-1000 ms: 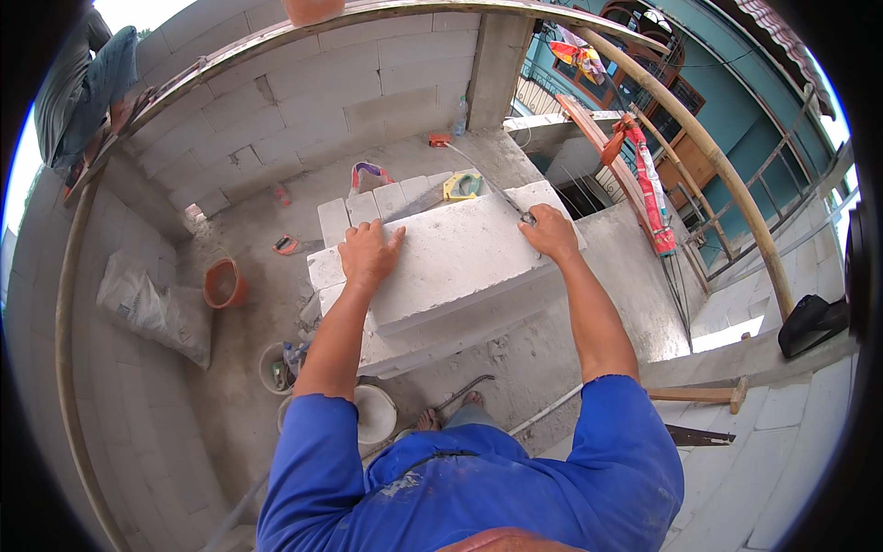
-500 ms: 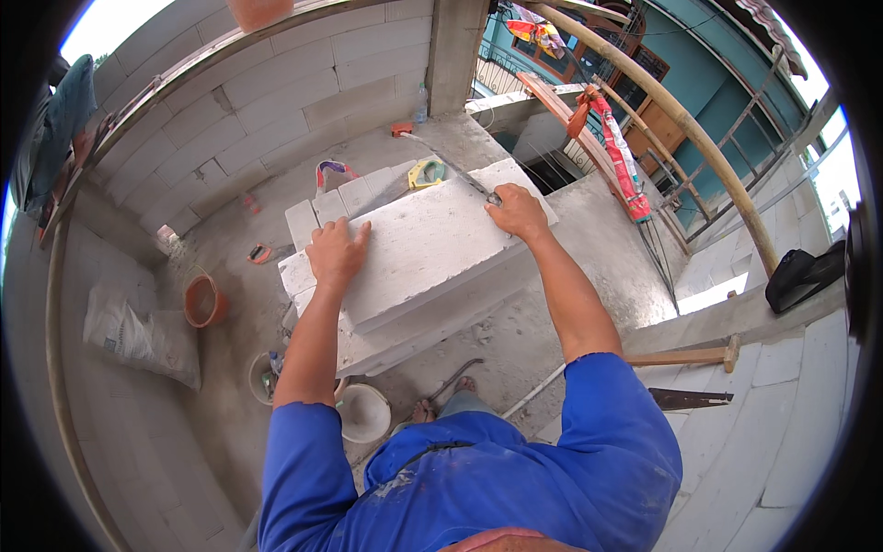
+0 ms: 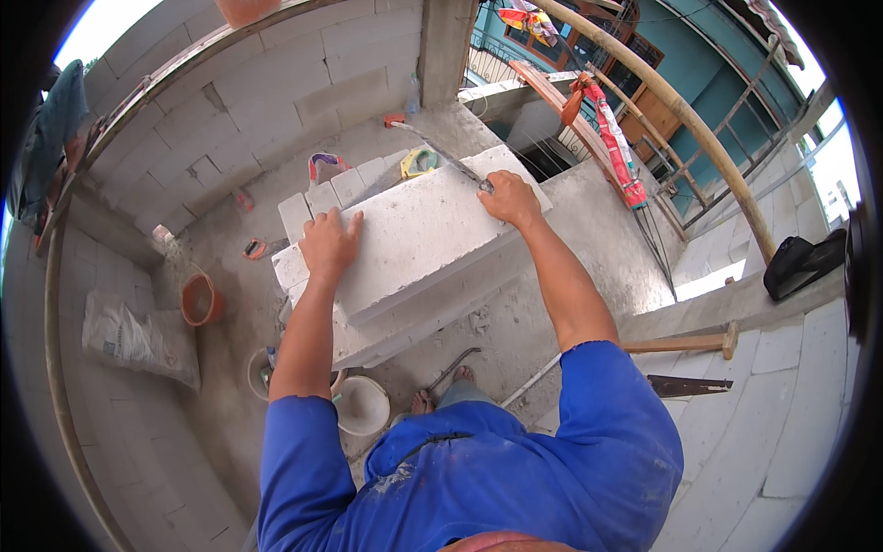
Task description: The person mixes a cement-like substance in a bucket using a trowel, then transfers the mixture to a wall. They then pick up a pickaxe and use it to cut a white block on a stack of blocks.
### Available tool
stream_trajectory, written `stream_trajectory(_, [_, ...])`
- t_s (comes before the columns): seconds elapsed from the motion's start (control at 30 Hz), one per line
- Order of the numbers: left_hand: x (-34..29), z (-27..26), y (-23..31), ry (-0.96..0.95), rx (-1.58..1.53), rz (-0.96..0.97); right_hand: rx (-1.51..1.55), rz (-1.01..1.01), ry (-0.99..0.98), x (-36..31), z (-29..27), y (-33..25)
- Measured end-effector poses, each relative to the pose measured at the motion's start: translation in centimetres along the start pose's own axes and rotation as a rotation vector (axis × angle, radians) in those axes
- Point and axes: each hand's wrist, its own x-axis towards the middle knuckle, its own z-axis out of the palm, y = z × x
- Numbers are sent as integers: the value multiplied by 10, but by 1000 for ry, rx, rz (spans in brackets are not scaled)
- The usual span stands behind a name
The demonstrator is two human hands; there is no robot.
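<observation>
A long pale block [image 3: 423, 244] lies across a stack of similar blocks in front of me. My left hand [image 3: 328, 244] rests on its left end, fingers apart and pointing toward the far edge. At the far right corner, my right hand [image 3: 511, 199] is closed round the near end of a long, thin dark tool [image 3: 459, 167]. That tool slants away to the far left, toward a small orange piece on the floor; whether they are joined I cannot tell. Behind the block sits a yellow-handled saw [image 3: 418, 163], its blade partly hidden, beside small upright blocks [image 3: 322, 197].
An orange bucket [image 3: 201, 301], a white sack [image 3: 138, 336] and an orange-handled tool [image 3: 255, 247] are at left. A pale bucket [image 3: 362, 406] and a bent bar [image 3: 453, 368] lie near my feet. A wooden T-shaped tool [image 3: 681, 343] and dark blade [image 3: 688, 385] are at right.
The whole view has shifted slightly. Both hands keep their places on the block and the dark tool, with hardly any visible movement.
</observation>
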Motion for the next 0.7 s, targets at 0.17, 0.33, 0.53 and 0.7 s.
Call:
stream_trajectory(0.17, [-1, -1, -1, -7, 14, -5, -6, 5, -30, 1, 1, -1])
stream_trajectory(0.33, [0, -1, -1, -17, 6, 3, -29, 26, -40, 0, 1, -1])
stream_trajectory(0.53, [2, -2, 1, -24, 32, -8, -36, 30, -80, 1, -3, -2])
stream_trajectory(0.7, [0, -7, 4, -72, 57, -22, -46, 40, -92, -1, -5, -5])
